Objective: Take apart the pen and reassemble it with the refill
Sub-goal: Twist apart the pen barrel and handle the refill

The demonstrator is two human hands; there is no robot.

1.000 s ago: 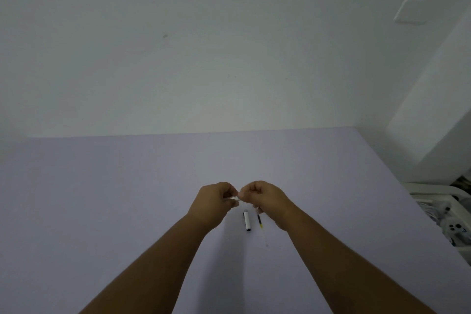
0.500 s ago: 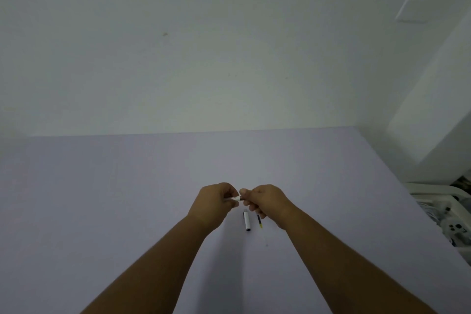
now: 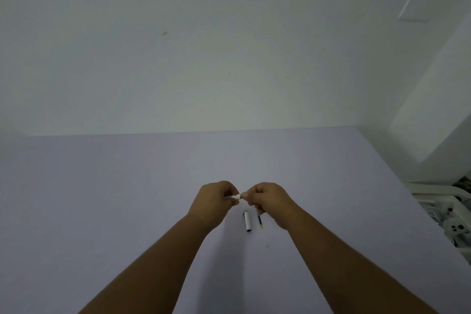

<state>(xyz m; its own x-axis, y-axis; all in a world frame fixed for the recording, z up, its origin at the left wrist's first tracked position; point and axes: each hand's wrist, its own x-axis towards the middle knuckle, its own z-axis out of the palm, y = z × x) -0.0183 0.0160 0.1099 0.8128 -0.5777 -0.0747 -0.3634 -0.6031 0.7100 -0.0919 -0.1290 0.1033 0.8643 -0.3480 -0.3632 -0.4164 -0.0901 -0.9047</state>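
Both hands meet above the lilac table (image 3: 127, 199). My left hand (image 3: 216, 201) is closed around a white pen barrel (image 3: 233, 197), of which only a short end shows between the two fists. My right hand (image 3: 267, 199) pinches the barrel's tip end with thumb and fingers. Under the hands a white pen cap (image 3: 247, 221) with dark ends lies on the table. Just right of it lies a thin refill (image 3: 260, 222), dark with a yellow end, partly hidden by my right hand.
A plain white wall (image 3: 229, 46) rises behind the table. Off the table's right edge stands a white rack (image 3: 443, 211) holding white devices. A small speck (image 3: 267, 246) lies on the table near my right forearm.
My hands stay together at the same spot. The right hand has shifted slightly, covering more of the refill on the table, while the white barrel end shows a little more between the fists.
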